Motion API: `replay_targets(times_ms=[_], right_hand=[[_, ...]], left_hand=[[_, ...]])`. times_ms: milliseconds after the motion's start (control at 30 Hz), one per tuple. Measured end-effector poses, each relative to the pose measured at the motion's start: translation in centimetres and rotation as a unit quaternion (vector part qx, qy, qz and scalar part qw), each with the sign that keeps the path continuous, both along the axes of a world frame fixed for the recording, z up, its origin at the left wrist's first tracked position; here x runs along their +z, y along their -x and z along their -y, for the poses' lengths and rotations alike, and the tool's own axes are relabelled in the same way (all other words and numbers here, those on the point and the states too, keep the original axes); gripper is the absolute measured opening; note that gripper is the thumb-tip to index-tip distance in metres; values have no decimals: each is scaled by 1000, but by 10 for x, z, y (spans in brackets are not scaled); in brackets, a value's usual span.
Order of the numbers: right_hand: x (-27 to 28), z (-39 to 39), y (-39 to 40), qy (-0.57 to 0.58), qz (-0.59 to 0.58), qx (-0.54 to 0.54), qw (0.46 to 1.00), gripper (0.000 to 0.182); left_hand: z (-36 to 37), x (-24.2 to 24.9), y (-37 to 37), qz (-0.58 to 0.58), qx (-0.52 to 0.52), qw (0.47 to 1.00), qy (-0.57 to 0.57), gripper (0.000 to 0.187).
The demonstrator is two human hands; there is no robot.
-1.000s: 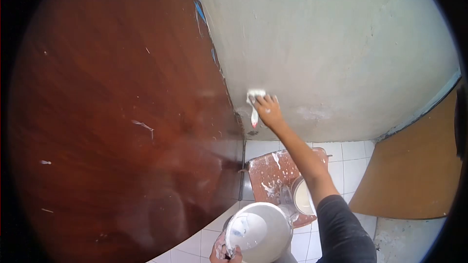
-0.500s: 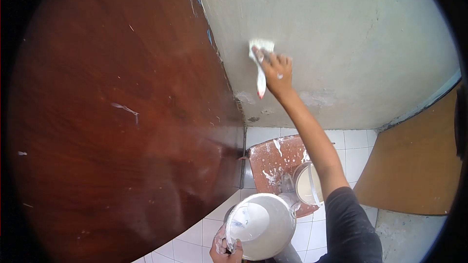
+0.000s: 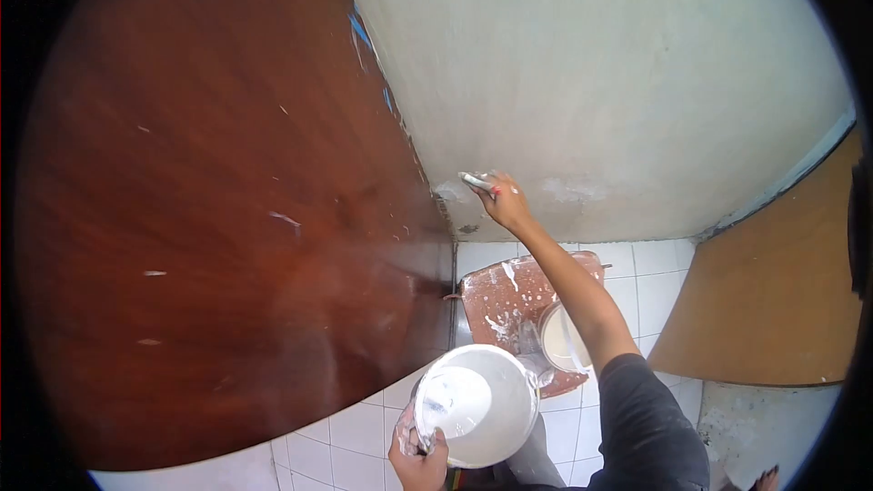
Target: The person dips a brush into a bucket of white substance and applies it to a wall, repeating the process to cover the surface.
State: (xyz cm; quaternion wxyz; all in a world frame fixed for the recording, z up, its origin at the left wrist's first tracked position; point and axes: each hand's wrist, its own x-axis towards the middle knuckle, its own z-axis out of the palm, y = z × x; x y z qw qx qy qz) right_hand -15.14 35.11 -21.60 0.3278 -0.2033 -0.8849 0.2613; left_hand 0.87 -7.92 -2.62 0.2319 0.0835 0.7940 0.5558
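My right hand (image 3: 506, 202) is closed round a paintbrush (image 3: 476, 184) low on the pale wall (image 3: 591, 91), near the corner with the dark wooden panel. The brush is seen nearly end-on, and its bristles are mostly hidden. Below, my left hand (image 3: 420, 460) grips the rim of a white bucket (image 3: 518, 400), which tilts so that its inside shows. White paint (image 3: 457, 398) lies in the bucket. Smears of white cover the left fingers.
A paint-spattered reddish-brown stool or chair seat (image 3: 491, 295) stands by the wall, holding a second paint pail (image 3: 559, 341). The glossy dark wooden panel (image 3: 227, 218) fills the left. A lighter brown panel (image 3: 755, 300) is on the right, above white floor tiles (image 3: 659, 295).
My right hand has moved down the wall with the paintbrush, which has turned from upright to nearly end-on. My left hand still holds the bucket, and the view has shifted slightly.
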Motion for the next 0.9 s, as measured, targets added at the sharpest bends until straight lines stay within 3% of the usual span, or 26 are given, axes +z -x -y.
replay_targets(times_ms=[100,200,233,333,433,533,567,667,700,833,900], right_hand=[[55,9,-39,299,-116,-20,947,33],[165,34,-111,515,-60,-30,854,39],[192,48,-126,546,-139,-17,826,39],[261,77,-182,627,-187,-3,756,48],[310,104,-227,638,-229,6,735,56],[349,133,-256,604,-250,48,755,58],[357,141,-265,619,-261,58,738,52],[362,160,-278,516,-243,60,820,48],[365,167,-276,513,-242,69,820,40],[371,177,-260,396,-162,97,899,27],[378,178,-247,342,-70,92,932,30]], left_hand=[[-22,53,-1,-6,3,997,-73,52],[-31,87,0,-6,-23,994,-109,54],[-37,97,3,-16,-30,991,-126,54],[-49,127,6,-42,-53,986,-154,54],[-61,143,9,-69,-77,980,-173,54],[-69,156,10,-93,-81,973,-197,55],[-71,160,7,-98,-76,971,-205,55],[-82,168,1,-115,-60,966,-223,54],[-82,168,2,-121,-66,963,-230,54],[-91,171,-4,-146,-38,953,-263,55],[-90,169,-5,-149,-29,955,-256,55]])
